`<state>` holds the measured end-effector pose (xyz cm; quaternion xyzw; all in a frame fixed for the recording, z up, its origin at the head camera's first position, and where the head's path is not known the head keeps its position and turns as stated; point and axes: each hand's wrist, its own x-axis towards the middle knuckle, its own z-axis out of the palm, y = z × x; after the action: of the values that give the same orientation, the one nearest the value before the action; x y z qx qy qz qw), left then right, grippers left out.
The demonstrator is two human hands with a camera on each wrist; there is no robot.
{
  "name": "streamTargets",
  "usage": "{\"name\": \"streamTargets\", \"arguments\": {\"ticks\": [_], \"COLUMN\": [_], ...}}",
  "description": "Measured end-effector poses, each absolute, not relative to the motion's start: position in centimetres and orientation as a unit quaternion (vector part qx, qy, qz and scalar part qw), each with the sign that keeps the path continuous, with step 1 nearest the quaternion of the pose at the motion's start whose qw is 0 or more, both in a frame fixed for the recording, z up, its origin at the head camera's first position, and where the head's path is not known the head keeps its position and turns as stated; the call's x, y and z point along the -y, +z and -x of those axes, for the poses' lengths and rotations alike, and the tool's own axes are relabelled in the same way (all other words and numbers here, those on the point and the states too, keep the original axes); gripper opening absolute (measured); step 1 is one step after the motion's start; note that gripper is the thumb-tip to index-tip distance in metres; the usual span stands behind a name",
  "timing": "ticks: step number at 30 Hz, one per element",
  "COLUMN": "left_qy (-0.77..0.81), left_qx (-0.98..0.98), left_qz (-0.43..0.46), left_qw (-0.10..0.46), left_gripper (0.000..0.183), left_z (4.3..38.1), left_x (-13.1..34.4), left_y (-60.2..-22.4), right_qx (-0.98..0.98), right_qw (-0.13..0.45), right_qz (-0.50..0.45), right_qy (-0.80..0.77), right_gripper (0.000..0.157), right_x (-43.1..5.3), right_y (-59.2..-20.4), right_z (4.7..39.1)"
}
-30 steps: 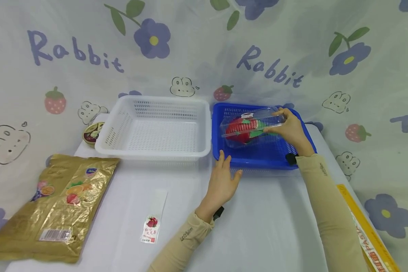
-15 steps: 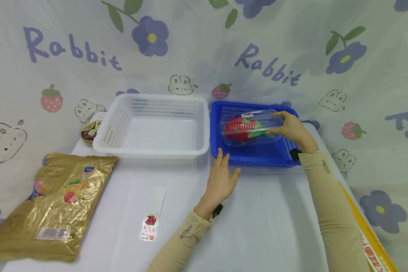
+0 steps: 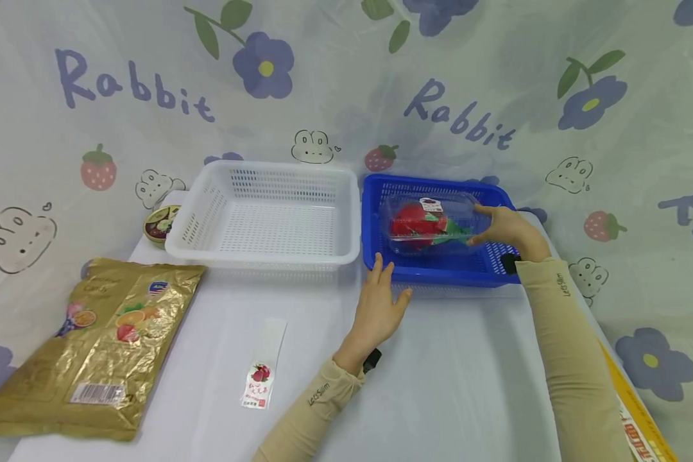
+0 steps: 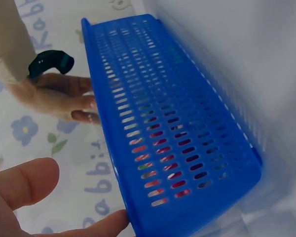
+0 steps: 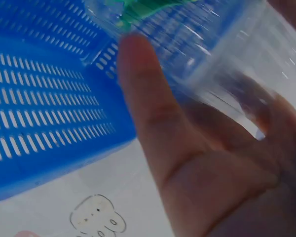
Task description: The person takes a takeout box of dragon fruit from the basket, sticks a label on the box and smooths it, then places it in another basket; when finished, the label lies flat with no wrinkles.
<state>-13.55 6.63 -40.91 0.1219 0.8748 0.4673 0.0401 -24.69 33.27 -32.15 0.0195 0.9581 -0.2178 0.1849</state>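
Note:
In the head view, the right hand [image 3: 505, 230] holds the right end of a clear plastic box [image 3: 464, 221] between thumb and fingers. Inside the box lies a red fruit with green tips [image 3: 417, 221], resembling a dragon fruit; a small label is on the lid. The box lies low inside the blue basket [image 3: 439, 277]. The left hand [image 3: 376, 308] has its fingers extended, fingertips at the basket's front rim. From the left wrist, one fingertip touches the rim of the blue basket [image 4: 187, 197]. The right wrist view shows the thumb [image 5: 153, 94] along the box's end, partly blurred.
Left of the blue basket stands a white basket [image 3: 260, 262]. A gold candy bag [image 3: 92, 346] lies at the left, with a round tub [image 3: 158, 224] behind it. A label strip [image 3: 260, 372] lies on the white tabletop [image 3: 439, 385]. A yellow pasta package [image 3: 641, 410] is at the right edge.
The right hand has lowered the tilted plastic box so it lies flatter and slightly further right in the blue basket. The left hand has stayed at the front rim.

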Motion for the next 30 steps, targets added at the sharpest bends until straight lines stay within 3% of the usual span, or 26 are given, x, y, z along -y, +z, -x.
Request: {"name": "streamTargets", "arguments": {"ticks": [15, 30], "left_qy": [0.465, 0.460], "left_qx": [-0.875, -0.878], "left_qz": [-0.131, -0.130], "left_qw": [0.029, 0.028], "left_gripper": [0.061, 0.061], "left_z": [13.7, 13.8], "left_x": [-6.4, -6.6], "left_y": [-41.1, -41.0], "right_qx": [-0.946, -0.949], "right_qw": [0.255, 0.265], "right_qz": [-0.036, -0.035], "right_qy": [-0.197, -0.168], "right_gripper": [0.077, 0.068], "right_x": [-33.6, -33.2], "right_y": [-34.0, -34.4], "right_z": [25.2, 25.0]}}
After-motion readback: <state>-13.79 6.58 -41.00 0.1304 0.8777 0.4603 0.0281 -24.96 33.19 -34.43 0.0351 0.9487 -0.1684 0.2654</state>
